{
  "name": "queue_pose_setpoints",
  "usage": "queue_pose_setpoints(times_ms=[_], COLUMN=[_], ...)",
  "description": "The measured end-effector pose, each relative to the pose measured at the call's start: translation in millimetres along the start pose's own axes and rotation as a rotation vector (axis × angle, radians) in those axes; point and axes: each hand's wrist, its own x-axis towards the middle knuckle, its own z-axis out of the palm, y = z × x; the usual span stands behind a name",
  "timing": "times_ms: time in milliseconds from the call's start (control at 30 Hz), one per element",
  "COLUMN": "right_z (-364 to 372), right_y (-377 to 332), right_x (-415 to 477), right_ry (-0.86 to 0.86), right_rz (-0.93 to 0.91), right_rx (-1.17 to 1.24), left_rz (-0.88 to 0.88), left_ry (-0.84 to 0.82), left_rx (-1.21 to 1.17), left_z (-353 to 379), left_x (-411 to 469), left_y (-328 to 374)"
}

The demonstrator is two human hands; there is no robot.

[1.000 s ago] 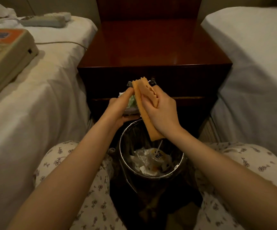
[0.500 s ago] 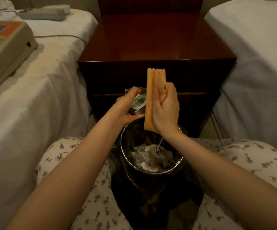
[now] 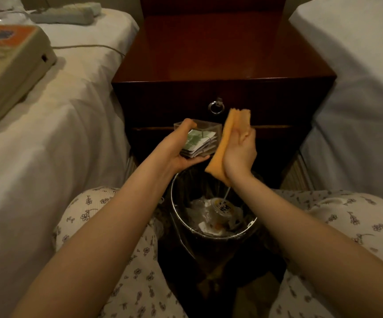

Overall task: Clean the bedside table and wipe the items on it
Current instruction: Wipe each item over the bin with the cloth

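My left hand (image 3: 176,148) grips a small clear box (image 3: 205,141) that holds several green and white packets, in front of the dark wooden bedside table (image 3: 222,63). To its right my right hand (image 3: 241,150) holds a folded orange cloth (image 3: 225,143) upright, a small gap away from the box. Both hands hover over a round waste bin (image 3: 213,210) full of wrappers and a cup. The table's top is bare and glossy.
A white bed (image 3: 55,134) on the left carries a beige telephone (image 3: 6,67), its cord and a pale remote-like unit (image 3: 71,12). A second white bed (image 3: 358,88) stands on the right. The table's drawer has a ring pull (image 3: 216,106). My knees in floral fabric flank the bin.
The cloth has left the box and moved right, so the box and its packets are now uncovered. My left hand has tilted the box; the ring pull now shows.
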Motion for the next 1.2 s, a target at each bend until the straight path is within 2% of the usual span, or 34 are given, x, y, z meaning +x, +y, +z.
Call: queue_pose_setpoints(times_ms=[67, 133, 200, 300, 400, 500, 600, 700, 833, 900, 1033, 1133, 1200], right_z=[-3, -3, 0, 2, 3, 3, -2, 0, -3, -4, -8, -19, -20], right_y=[-1, -4, -10, -15, -18, -22, -17, -10, -15, -17, -31, -35, -34], right_x=[13, 17, 15, 14, 16, 17, 9, 3, -14, -15, 1, 18, 23], right_ry=[-0.054, -0.205, -0.338, -0.433, -0.425, -0.339, -0.474, -0.501, -0.659, -0.688, -0.633, -0.629, -0.657], right_rz=[0.349, 0.464, 0.410, 0.426, 0.498, 0.556, 0.603, 0.683, 0.752, 0.752, 0.706, 0.526, 0.507], right_rx=[0.240, 0.449, 0.460, 0.411, 0.356, 0.295, 0.300, 0.369, 0.444, 0.475, 0.482, 0.292, 0.177], left_rz=[0.024, 0.038, 0.060, 0.092, 0.095, 0.113, 0.143, 0.174, 0.310, 0.380, 0.419, 0.477, 0.542], left_ry=[-0.014, -0.019, -0.029, -0.114, -0.184, -0.218, -0.150, -0.051, 0.015, -0.019, -0.061, -0.044, -0.022], left_rx=[0.085, 0.163, 0.258, 0.376, 0.525, 0.735, 0.798, 0.754, 0.759, 0.805, 0.869, 0.996, 1.166], left_z=[0, -1, -2, -5, -8, -7, -7, -11, -15, -15, -19, -24, -24], left_x=[0, 2, 0, -7, -11, -13, -9, -7, -7, -11, -17, -16, -13], left_y=[0, 2, 5, 11, 10, 7, 6, 8, 15, 18, 27, 24, 17])
